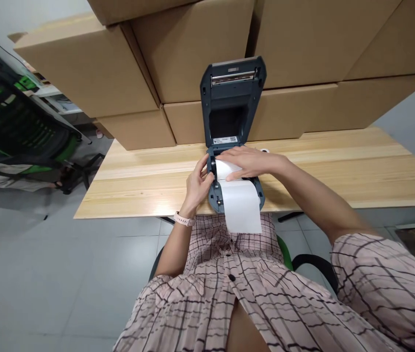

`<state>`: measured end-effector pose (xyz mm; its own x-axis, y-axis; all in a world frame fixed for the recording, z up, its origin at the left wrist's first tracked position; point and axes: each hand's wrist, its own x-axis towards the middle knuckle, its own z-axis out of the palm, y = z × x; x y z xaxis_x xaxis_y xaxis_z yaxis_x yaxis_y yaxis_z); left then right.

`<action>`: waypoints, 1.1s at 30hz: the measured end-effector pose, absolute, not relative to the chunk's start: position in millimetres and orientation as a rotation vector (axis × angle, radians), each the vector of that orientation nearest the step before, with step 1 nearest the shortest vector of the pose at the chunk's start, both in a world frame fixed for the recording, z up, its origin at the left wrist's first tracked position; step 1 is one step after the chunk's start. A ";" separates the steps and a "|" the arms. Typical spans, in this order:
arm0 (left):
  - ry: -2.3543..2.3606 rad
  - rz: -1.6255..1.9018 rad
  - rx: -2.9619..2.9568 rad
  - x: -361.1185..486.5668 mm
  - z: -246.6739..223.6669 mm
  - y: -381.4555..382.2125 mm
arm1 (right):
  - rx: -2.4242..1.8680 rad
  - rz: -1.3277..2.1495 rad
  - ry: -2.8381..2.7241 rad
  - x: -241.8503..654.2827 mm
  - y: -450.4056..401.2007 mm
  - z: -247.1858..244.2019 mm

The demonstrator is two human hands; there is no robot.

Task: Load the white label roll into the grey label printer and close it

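A dark grey label printer [232,105] stands at the table's front edge with its lid raised. Inside it sits a white label roll [225,169], partly covered by my right hand. From the roll a wide strip of label paper [242,208] runs out over the printer's front and hangs past the table edge. My left hand [198,183] grips the printer's left side, thumb at the inner rim and fingers along the outside. Across the roll reaches my right hand [249,162], with its fingers over the far part and the thumb on the near part.
Large cardboard boxes [193,54] are stacked along the back of the wooden table [137,181], right behind the raised lid. A small white object [265,150] lies just beyond my right wrist. To the left, a black and green office chair [27,117] stands on the tiled floor.
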<state>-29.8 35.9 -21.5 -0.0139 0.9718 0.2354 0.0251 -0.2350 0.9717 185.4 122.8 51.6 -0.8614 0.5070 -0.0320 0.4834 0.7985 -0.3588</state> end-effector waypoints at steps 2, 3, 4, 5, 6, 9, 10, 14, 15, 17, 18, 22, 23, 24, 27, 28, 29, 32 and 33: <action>1.136 1.381 1.395 -29.5 -21.4 35.3 | -0.743 0.586 -2.872 197.5 96.7 47.2; 1.148 1.380 1.395 -29.3 -21.5 35.1 | -0.763 0.619 -2.872 202.8 81.3 45.1; 1.156 1.379 1.394 -29.0 -21.6 34.9 | -0.776 0.646 -2.865 207.4 65.4 42.7; 1.162 1.382 1.392 -28.8 -21.9 34.7 | -0.796 0.652 -2.859 210.8 50.0 40.2; 1.166 1.387 1.388 -28.5 -22.1 34.5 | -0.825 0.631 -2.851 213.1 35.7 37.4; 1.184 1.391 1.380 -28.0 -23.4 34.4 | -0.868 0.477 -2.812 213.2 4.0 28.1; 1.196 1.389 1.380 -28.1 -24.1 34.5 | -0.879 0.409 -2.789 211.6 -2.7 25.0; 1.259 1.369 1.387 -29.2 -27.4 35.7 | -0.903 0.151 -2.708 203.2 -18.8 13.6; 1.270 1.363 1.386 -29.4 -28.0 36.0 | -0.914 0.102 -2.694 201.0 -21.7 11.3; 1.280 1.360 1.376 -29.5 -28.5 36.3 | -0.943 0.028 -2.669 196.7 -26.9 7.4; 1.282 1.359 1.370 -29.2 -28.4 36.3 | -0.957 -0.003 -2.659 194.6 -29.1 5.9; 1.295 1.368 1.354 -27.7 -26.7 35.4 | -0.977 -0.088 -2.642 188.6 -34.9 3.1; 1.305 1.370 1.358 -27.4 -26.5 35.2 | -0.979 -0.091 -2.640 188.0 -35.5 2.9; 1.318 1.372 1.363 -27.1 -26.4 35.1 | -0.979 -0.091 -2.638 187.6 -35.8 2.8; 1.356 1.370 1.372 -27.1 -27.3 35.5 | -0.967 -0.107 -2.624 188.0 -36.4 2.5; 1.360 1.369 1.369 -27.4 -27.8 35.9 | -0.961 -0.115 -2.616 188.5 -36.5 2.6; 1.358 1.368 1.362 -27.7 -28.1 36.4 | -0.956 -0.120 -2.609 189.0 -36.6 2.7; 1.346 1.356 1.340 -27.6 -27.1 36.2 | -0.949 -0.095 -2.600 190.3 -35.8 4.0; 1.340 1.349 1.332 -26.7 -25.9 34.8 | -0.947 -0.077 -2.600 190.5 -35.2 4.4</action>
<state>-26.7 34.8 -25.9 -0.1283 0.9819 0.1392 0.1324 -0.1221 0.9836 190.5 -35.2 4.4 -0.7050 0.6101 0.3615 0.6304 0.7727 -0.0747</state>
